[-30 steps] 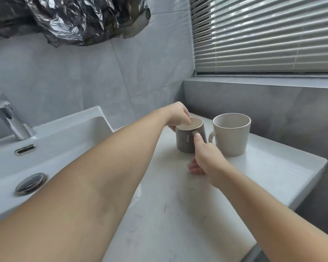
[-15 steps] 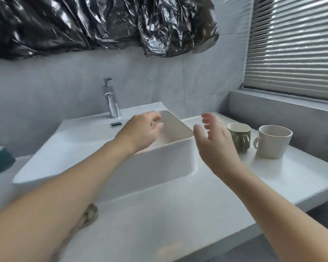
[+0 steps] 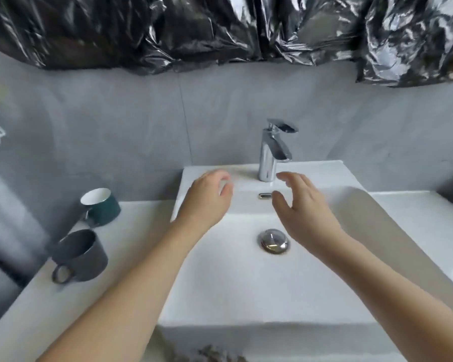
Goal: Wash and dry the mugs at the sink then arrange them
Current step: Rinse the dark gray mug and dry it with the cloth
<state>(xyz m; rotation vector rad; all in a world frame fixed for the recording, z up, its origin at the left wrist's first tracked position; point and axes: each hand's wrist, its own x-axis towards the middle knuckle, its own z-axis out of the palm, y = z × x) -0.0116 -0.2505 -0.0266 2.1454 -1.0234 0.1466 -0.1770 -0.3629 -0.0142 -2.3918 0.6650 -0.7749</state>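
Note:
Two mugs stand on the counter left of the white sink point(image 3: 259, 304): a dark green mug point(image 3: 104, 208) with a white inside further back, and a dark grey mug point(image 3: 81, 256) nearer, its handle toward me. Both my hands hover over the basin and hold nothing. My left hand point(image 3: 207, 199) has loosely curled fingers near the sink's back left. My right hand point(image 3: 302, 205) is spread, fingers pointing toward the chrome tap point(image 3: 272, 150). No water runs.
A chrome drain plug point(image 3: 273, 241) sits in the basin's middle. Crumpled black plastic point(image 3: 220, 30) hangs along the grey tiled wall. A grey cloth point(image 3: 209, 356) peeks in at the bottom edge. White counter point(image 3: 419, 212) extends right of the sink.
My hands let go of the brown mug beside the cream mug on the right counter and moved left over the basin. The view swung left, so those mugs are out of sight.

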